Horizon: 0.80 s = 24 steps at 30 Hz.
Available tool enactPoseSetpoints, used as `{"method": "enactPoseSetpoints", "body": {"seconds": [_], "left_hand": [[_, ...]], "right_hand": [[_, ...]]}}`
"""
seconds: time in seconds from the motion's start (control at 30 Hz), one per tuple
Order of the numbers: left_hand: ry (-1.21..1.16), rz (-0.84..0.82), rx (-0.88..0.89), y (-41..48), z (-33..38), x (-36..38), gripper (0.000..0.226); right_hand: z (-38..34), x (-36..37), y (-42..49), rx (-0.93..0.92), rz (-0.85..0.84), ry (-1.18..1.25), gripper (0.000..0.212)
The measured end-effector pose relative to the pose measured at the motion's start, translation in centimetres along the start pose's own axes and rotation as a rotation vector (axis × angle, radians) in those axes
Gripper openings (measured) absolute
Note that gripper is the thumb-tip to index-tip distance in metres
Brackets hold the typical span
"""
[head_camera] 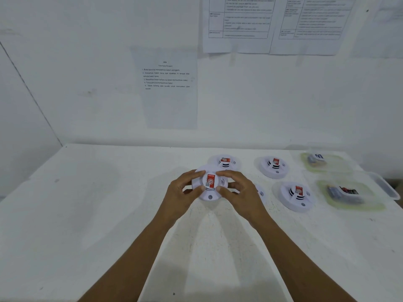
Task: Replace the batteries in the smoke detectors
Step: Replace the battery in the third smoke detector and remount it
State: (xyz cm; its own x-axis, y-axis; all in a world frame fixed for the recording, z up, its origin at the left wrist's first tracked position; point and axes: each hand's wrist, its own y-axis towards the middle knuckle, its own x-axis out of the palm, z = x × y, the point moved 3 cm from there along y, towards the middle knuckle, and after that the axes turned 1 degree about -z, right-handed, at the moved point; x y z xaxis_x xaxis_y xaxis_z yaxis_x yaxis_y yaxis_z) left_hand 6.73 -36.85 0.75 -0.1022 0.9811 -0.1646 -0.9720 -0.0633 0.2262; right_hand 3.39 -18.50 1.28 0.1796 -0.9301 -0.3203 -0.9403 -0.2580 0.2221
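Both hands gripping one detector (209, 184) w/ curled fingers, left hand (182, 190) & right hand (237, 190) on opposite sides, holding it over tabletop (109, 214) mid-area; other detectors sitting toward far right edge.

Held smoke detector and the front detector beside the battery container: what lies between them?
Head view: the right hand gripping the held smoke detector, and behind that hand a mostly hidden smoke detector.

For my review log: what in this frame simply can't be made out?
Head view only:
- held detector: underside faces away; left hand and right hand cover its rim.
- second detector: mostly behind the right hand.
- containers: contents blurred.
- wall sheets: cut by top edge, print too small.
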Motion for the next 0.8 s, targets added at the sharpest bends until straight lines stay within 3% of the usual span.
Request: {"method": "enactPoseSetpoints", "body": {"seconds": [0.8], "left_hand": [[-0.012,-0.011,0.032,0.08,-0.14,-0.15,0.041]], "right_hand": [[0.24,0.22,0.07,0.02,0.007,-0.017,0.044]]}}
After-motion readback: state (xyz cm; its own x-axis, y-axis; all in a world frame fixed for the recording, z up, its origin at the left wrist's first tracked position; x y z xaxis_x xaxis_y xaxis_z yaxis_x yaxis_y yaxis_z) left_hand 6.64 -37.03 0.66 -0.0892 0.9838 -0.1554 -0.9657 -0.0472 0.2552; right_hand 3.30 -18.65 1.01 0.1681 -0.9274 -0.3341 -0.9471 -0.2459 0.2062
